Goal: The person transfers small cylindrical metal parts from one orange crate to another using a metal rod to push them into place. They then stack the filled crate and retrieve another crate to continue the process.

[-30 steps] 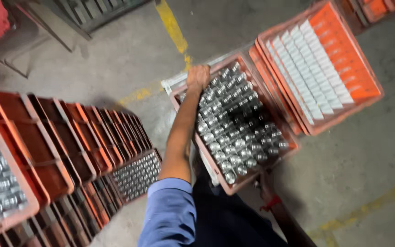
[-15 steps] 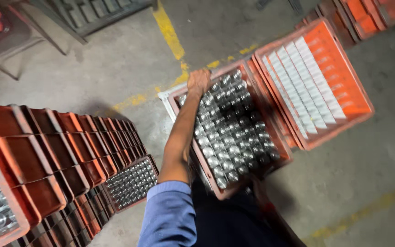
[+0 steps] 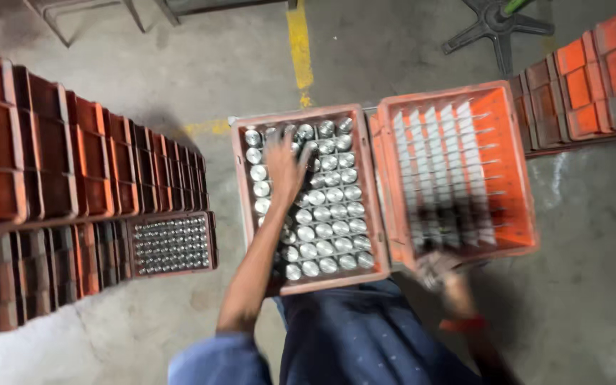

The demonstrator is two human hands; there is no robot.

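Concrete floor bears an orange crate [image 3: 240,160] of metal cylinders [image 3: 329,214]; left hand [image 3: 284,167] fingers spread flat on them.

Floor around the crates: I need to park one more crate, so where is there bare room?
Bare concrete lies between the stacked crates and the crate of metal cylinders under the left hand, and right of the open crate with white dividers, whose near edge the blurred right hand meets. The far left is packed.

You stand on a grey concrete floor [image 3: 593,214] with a worn yellow painted line [image 3: 299,43] running ahead. A black star-shaped chair base [image 3: 497,25] sits far right; grey metal frame legs [image 3: 87,11] far left.
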